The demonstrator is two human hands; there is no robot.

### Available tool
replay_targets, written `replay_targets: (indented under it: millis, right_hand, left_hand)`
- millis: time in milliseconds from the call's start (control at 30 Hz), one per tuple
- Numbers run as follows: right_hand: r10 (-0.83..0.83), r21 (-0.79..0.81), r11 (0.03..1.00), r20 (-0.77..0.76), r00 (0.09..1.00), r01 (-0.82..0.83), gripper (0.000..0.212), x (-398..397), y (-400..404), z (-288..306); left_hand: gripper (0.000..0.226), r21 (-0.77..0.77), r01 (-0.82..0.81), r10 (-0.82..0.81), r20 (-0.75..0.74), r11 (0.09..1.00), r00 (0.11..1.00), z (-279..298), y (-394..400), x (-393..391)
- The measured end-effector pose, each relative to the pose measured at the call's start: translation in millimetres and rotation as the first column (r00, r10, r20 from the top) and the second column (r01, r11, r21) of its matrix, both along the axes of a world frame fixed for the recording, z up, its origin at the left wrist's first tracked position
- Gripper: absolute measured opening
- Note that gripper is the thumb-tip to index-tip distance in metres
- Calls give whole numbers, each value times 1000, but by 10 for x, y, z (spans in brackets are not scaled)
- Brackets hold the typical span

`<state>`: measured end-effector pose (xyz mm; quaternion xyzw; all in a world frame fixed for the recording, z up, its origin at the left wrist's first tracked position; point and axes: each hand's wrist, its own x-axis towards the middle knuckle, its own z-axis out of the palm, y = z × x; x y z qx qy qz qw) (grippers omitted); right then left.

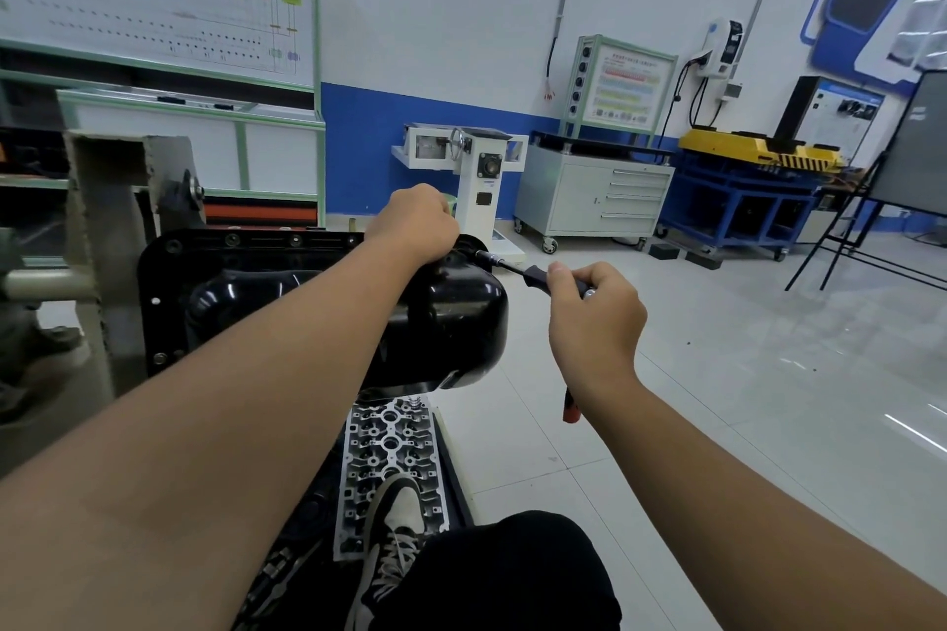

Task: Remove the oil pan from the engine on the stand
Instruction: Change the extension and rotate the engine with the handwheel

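At the far left I see the grey, paint-chipped steel engine stand [110, 200], its upright carrying the engine so that the underside faces up toward me, which is why the glossy black stamped-metal oil pan [246, 302] sits on top and within reach. The pan lies in the middle of my view, flange flat against the engine; several bolt heads show along the far and left edges of the flange, so I judge it not yet free. Its deep sump bulges up and shines with highlights, smooth and undented as far as I can tell. My left hand [417, 220] reaches across the pan to its far right corner, its fingers curled down over the spot where the tool meets the flange, I think to steady the socket on a bolt; what exactly they pinch is hidden behind the hand. From there a slim dark-handled ratchet wrench with a chrome extension [505, 265] runs out to the right, and my right hand [594, 318] has its fingers wrapped round the handle, placed at the far end for leverage. A red-tipped tool [570, 407] peeks out below that wrist; I cannot tell what it is. Below the pan, a bare aluminium cylinder head [392, 451] lies on the floor beside my black-and-white sneaker [392, 528].
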<state>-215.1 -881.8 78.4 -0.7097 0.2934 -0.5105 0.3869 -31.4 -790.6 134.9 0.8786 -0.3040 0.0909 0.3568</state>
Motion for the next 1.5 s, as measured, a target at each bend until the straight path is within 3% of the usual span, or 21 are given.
replay_targets:
  millis: [200, 367, 467, 533, 600, 667, 700, 733, 800, 867, 900, 933, 1000, 1033, 1100, 1167, 1233, 1267, 1367, 1433, 1500]
  right_hand:
    - [61, -297, 943, -279, 958, -147, 27, -35, 10, 82]
    - [-77, -596, 756, -493, 867, -272, 26, -89, -39, 123]
    - [-264, -798, 494, -517, 815, -346, 22, -161, -177, 190]
    - [-304, -811, 441, -538, 786, -384, 18, -218, -242, 249]
    - [-173, -676, 663, -557, 813, -322, 13, -204, -232, 267]
    - [158, -106, 972, -367, 917, -210, 11, -91, -201, 292]
    - [281, 303, 926, -147, 948, -228, 12, -49, -161, 294]
    - [297, 580, 771, 40, 954, -264, 15, -27, -109, 294]
    - [223, 738, 613, 181, 958, -282, 23, 14, -46, 284]
    - [240, 552, 805, 30, 970, -216, 24, 9, -44, 302]
    - [219, 247, 954, -187, 958, -170, 24, -16, -64, 303]
    - [95, -170, 968, -434, 896, -185, 24, -56, -99, 305]
    - [-254, -695, 607, -629, 735, -386, 22, -139, -186, 309]
    - [-304, -743, 505, -630, 715, -440, 20, -161, -206, 301]
    - [-175, -673, 627, -612, 771, -392, 20, -173, -179, 272]
    - [80, -306, 919, -472, 878, -249, 24, -108, -120, 263]
    - [239, 196, 960, -205, 949, -199, 33, -60, -32, 320]
    - [244, 276, 941, -157, 957, -194, 32, -54, -4, 342]
    - [123, -151, 968, -409, 904, -199, 16, -70, -16, 307]
    - [-33, -422, 877, -530, 847, -230, 6, -89, 17, 310]
    - [-104, -520, 816, -562, 821, -252, 13, -71, 59, 323]
  left_hand:
    - [30, 15, 23, -23, 8, 1000, 1000, -3, -7, -8]
    - [32, 24, 26, -26, 19, 999, 999, -5, -2, -17]
    - [32, 35, 37, -38, 24, 999, 999, -6, -3, -21]
    - [32, 40, 45, -46, 24, 998, 999, -2, -3, -26]
    - [33, 42, 45, -46, 23, 998, 999, 1, 3, -28]
    - [34, 45, 41, -42, 26, 998, 999, 1, 7, -29]
    - [34, 47, 39, -40, 27, 998, 999, 1, 7, -30]
    - [33, 48, 38, -39, 28, 998, 999, 0, 5, -32]
    - [33, 50, 37, -39, 27, 998, 999, -7, 6, -41]
    - [34, 51, 41, -42, 26, 998, 999, -7, 9, -47]
    - [34, 50, 44, -45, 23, 998, 999, -6, 11, -46]
    - [33, 49, 46, -47, 22, 998, 999, -6, 12, -45]
    - [33, 52, 49, -51, 26, 997, 998, -7, 17, -46]
    - [33, 54, 52, -53, 28, 997, 998, -7, 18, -45]
    - [33, 53, 57, -58, 25, 997, 998, -2, 12, -42]
    - [33, 57, 60, -61, 18, 997, 998, -1, 10, -40]
    - [33, 62, 62, -63, 14, 996, 998, 1, 16, -38]
    - [33, 64, 62, -63, 14, 996, 998, 3, 20, -41]
    - [33, 67, 68, -69, 13, 995, 998, 5, 29, -64]
    - [33, 73, 78, -78, 10, 994, 997, 2, 28, -66]
    - [32, 78, 81, -82, 9, 994, 997, 1, 32, -68]
